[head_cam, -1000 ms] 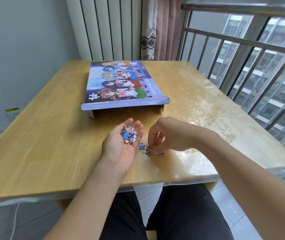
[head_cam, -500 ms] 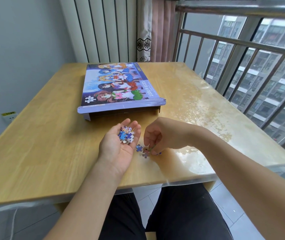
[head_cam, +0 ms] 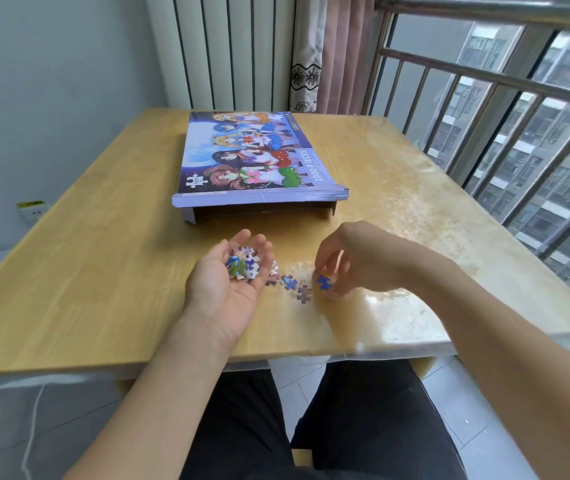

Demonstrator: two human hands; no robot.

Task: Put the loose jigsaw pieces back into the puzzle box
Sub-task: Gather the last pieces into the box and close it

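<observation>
Since the earlier frame, the right hand (head_cam: pixel 356 259) has lifted a small blue jigsaw piece (head_cam: pixel 323 282) off the pale wooden table (head_cam: pixel 103 271), where half a second ago its fingertips were down among the pieces.

At far left a white wall socket with a yellow label (head_cam: pixel 32 210) sits low on the wall. Moving rightward, the left hand (head_cam: pixel 229 284) lies palm up on the table, fingers gently cupped around a small heap of multicoloured jigsaw pieces (head_cam: pixel 243 265). It seems to serve as a collecting dish, so that many pieces can go to the box in one trip.

Beyond it, farther up the table, the flat purple cardboard puzzle box with cartoon figures on its lid (head_cam: pixel 249 157) lies closed or nearly so. The lid overhangs the brown base at the near edge, perhaps left ajar for the return of the pieces, though the gap is too dark to be sure.

Between the two hands a few loose pieces rest on the table: a pale one (head_cam: pixel 273 271) touching the left palm's edge, a blue one (head_cam: pixel 289 283) and a brownish one (head_cam: pixel 304 294) just beside it. The right hand pinches its blue piece between thumb and fingertips just above these, and is probably about to drop it into the waiting palm.

At right, a grey metal window railing (head_cam: pixel 505 84) borders the table.
</observation>
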